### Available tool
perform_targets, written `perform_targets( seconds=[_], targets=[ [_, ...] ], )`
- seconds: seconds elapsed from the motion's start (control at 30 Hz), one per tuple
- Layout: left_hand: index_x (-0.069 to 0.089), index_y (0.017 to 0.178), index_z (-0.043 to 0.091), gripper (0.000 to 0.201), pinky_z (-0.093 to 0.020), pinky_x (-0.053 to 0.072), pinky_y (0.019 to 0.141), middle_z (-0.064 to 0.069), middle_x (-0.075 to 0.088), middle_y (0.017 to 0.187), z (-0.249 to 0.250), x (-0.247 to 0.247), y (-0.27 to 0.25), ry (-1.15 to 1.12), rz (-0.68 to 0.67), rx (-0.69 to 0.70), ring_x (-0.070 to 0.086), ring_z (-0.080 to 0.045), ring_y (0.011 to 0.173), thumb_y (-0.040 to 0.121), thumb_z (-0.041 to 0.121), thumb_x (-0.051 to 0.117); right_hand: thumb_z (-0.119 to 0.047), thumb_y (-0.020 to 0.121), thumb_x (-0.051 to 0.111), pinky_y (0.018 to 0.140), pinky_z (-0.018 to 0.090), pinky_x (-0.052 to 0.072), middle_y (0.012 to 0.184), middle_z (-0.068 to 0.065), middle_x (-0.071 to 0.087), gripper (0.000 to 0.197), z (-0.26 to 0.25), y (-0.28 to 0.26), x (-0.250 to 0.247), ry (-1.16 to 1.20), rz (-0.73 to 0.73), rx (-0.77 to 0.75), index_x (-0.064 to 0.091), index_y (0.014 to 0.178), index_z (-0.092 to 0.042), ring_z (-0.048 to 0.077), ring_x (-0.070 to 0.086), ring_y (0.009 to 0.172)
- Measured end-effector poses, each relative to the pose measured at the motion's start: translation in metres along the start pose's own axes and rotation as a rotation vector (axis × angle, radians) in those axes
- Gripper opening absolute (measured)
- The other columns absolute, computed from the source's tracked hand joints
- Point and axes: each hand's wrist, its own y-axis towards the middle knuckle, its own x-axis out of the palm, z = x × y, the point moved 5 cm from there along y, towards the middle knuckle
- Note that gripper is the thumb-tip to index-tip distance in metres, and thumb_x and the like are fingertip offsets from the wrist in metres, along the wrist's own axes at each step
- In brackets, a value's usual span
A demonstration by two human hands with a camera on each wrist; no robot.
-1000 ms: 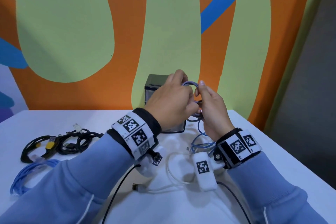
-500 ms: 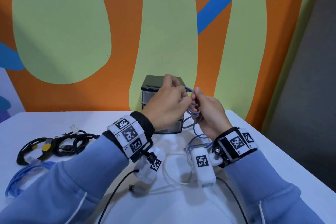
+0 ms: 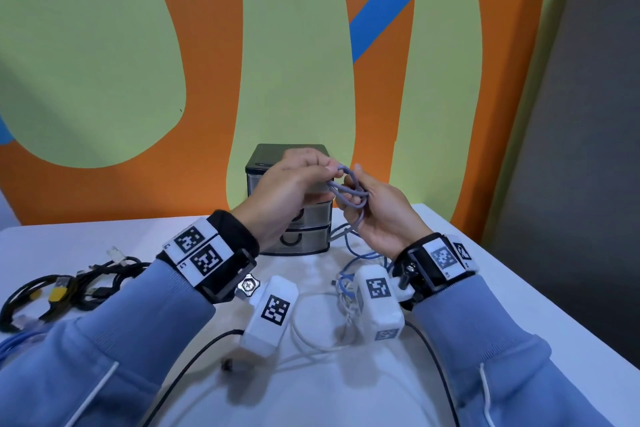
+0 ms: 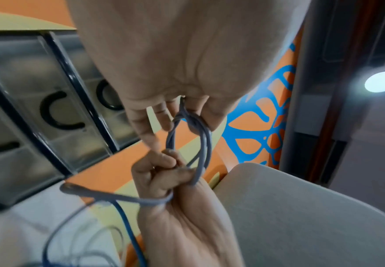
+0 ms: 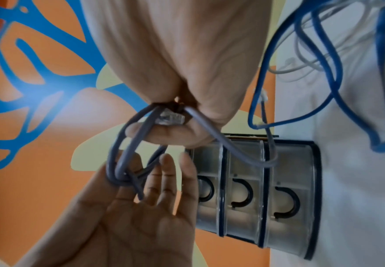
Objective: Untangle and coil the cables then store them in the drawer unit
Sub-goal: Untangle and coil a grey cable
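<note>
The fingers of the left hand (image 3: 287, 191) pinch the top of a small coil of grey cable (image 3: 348, 185), thumb against the fingertips, with the other fingers held nearly straight beside it. The right hand (image 3: 382, 215) has its fingers curled around the lower side of the same coil, and the clear plug (image 5: 170, 118) of the cable lies against these fingers, as the right wrist view shows. The coil hangs in the air between the two hands, in front of the drawer unit (image 3: 308, 234), without touching it. The loose end of the grey cable goes down from the right hand toward the table (image 3: 519, 305), where it meets a blue cable (image 3: 360, 258) and a thin white cable (image 3: 311, 336) lying just before the unit. The three drawers of the unit are closed. Far to the left on the table there is a bundle of black cables (image 3: 79, 284), and near it, at the edge of the head view, a second blue cable (image 3: 17, 341).
</note>
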Motion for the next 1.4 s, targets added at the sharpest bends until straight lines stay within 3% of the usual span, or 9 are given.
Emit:
perform_targets(
  seconds=[0.13,0.33,0.53,0.63,0.8,0.97,1.1,1.23,1.4],
  targets=[
    [0.073,0.082,0.019,0.031,-0.030,0.045,0.098,0.000,0.045,0.116,0.007,-0.006,-0.001,0.720,-0.045,0.220,0.050,-0.015,0.112,0.096,0.046,0.072,-0.039,0.109,0.052,0.044,0.021,0.042,0.068,-0.001,0.051,0.032,-0.001,-0.001,0.000,-0.296,0.062,-0.104,0.060,0.089,-0.016,0.011,0.049,0.050],
    [0.059,0.074,0.024,0.029,-0.040,0.050,0.077,0.003,0.043,0.112,0.018,-0.005,-0.009,1.262,0.115,0.337,0.045,-0.018,0.109,0.101,0.037,0.060,-0.045,0.109,0.050,0.050,0.024,0.046,0.069,0.001,0.044,0.043,-0.013,-0.011,0.018,-0.511,0.046,-0.293,0.052,0.073,-0.023,0.023,0.048,0.067],
    [0.065,0.082,0.017,0.030,-0.019,0.045,0.084,-0.004,0.052,0.108,0.007,-0.008,0.002,0.548,0.135,0.230,0.055,-0.012,0.095,0.107,0.032,0.061,-0.045,0.109,0.050,0.048,0.026,0.050,0.074,0.000,0.050,0.041,-0.007,-0.013,0.010,-0.451,0.093,-0.227,0.054,0.077,-0.021,0.018,0.055,0.070],
    [0.066,0.073,0.022,0.039,-0.036,0.059,0.081,-0.005,0.068,0.097,-0.003,-0.011,0.006,0.196,0.210,0.172,0.068,-0.018,0.088,0.107,0.040,0.059,-0.040,0.110,0.049,0.046,0.027,0.047,0.074,-0.001,0.055,0.038,-0.005,-0.013,0.013,-0.377,0.068,-0.169,0.056,0.080,-0.018,0.015,0.055,0.066],
    [0.064,0.068,0.023,0.041,-0.035,0.055,0.068,0.000,0.072,0.090,-0.009,-0.013,0.004,0.035,0.383,0.085,0.068,-0.021,0.089,0.107,0.036,0.061,-0.037,0.112,0.046,0.047,0.028,0.050,0.082,0.003,0.055,0.034,0.000,-0.014,0.017,-0.375,0.019,-0.137,0.055,0.087,-0.015,0.014,0.053,0.058],
    [0.065,0.087,0.015,0.031,-0.028,0.044,0.077,-0.002,0.048,0.115,0.012,-0.016,-0.010,0.710,0.530,0.317,0.049,-0.008,0.086,0.106,0.039,0.061,-0.040,0.111,0.046,0.050,0.029,0.054,0.078,0.002,0.047,0.036,-0.005,-0.017,0.024,-0.433,0.009,-0.190,0.052,0.086,-0.016,0.014,0.050,0.059],
    [0.068,0.086,0.013,0.039,-0.032,0.050,0.090,-0.009,0.055,0.112,-0.001,-0.027,-0.002,0.376,0.578,0.148,0.059,-0.019,0.096,0.107,0.043,0.056,-0.037,0.112,0.047,0.050,0.028,0.056,0.075,0.003,0.050,0.034,0.004,-0.019,0.028,-0.412,-0.022,-0.147,0.055,0.088,-0.013,0.011,0.054,0.055],
    [0.062,0.077,0.016,0.040,-0.031,0.037,0.063,-0.002,0.054,0.074,-0.002,-0.033,-0.002,-0.036,0.592,-0.072,0.047,-0.019,0.065,0.109,0.039,0.057,-0.034,0.112,0.047,0.054,0.029,0.059,0.073,0.005,0.051,0.034,0.015,-0.015,0.026,-0.371,-0.001,-0.101,0.053,0.086,-0.013,0.014,0.054,0.056],
    [0.065,0.081,0.016,0.040,-0.031,0.037,0.067,-0.007,0.058,0.081,0.011,-0.023,-0.004,0.063,0.339,0.061,0.049,-0.017,0.071,0.108,0.045,0.056,-0.025,0.112,0.047,0.072,0.034,0.064,0.078,0.009,0.062,0.032,0.015,-0.008,0.022,0.272,-0.098,0.085,0.055,0.085,-0.009,0.019,0.068,0.070]
  ],
)
